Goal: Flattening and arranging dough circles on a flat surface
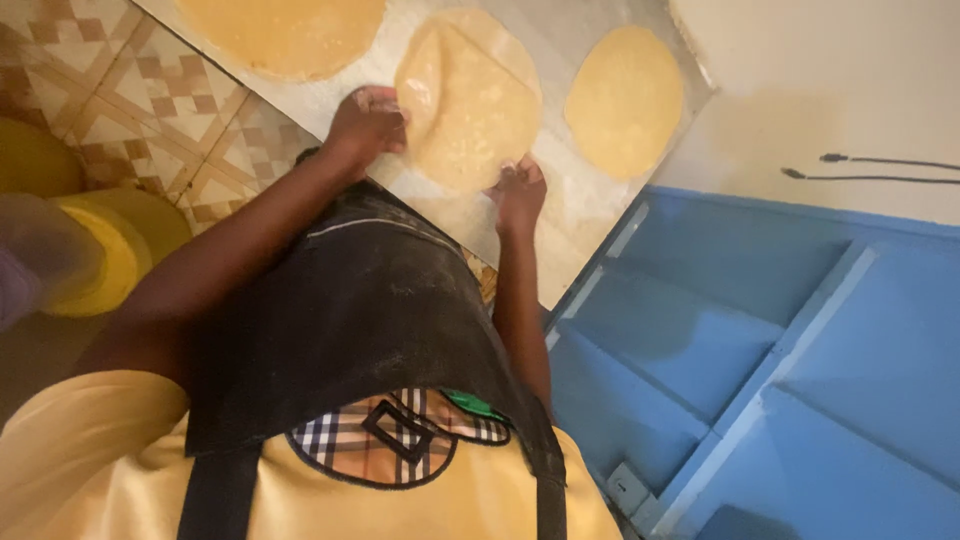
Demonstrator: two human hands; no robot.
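No package, sign or screen stands anywhere near the fingers, only a small checked patch [400, 440] with a dark square emblem, sewn on the apron well below them.

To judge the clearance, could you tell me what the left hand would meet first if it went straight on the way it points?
The left hand already touches the middle dough round, so it would press into that, depth unclear.

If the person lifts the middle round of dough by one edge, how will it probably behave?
The middle round of dough looks thin and already folds over near the left hand, so it would probably droop. Its surface looks slightly shiny, perhaps slippery or sticky. It may tear unless the right hand supports it.
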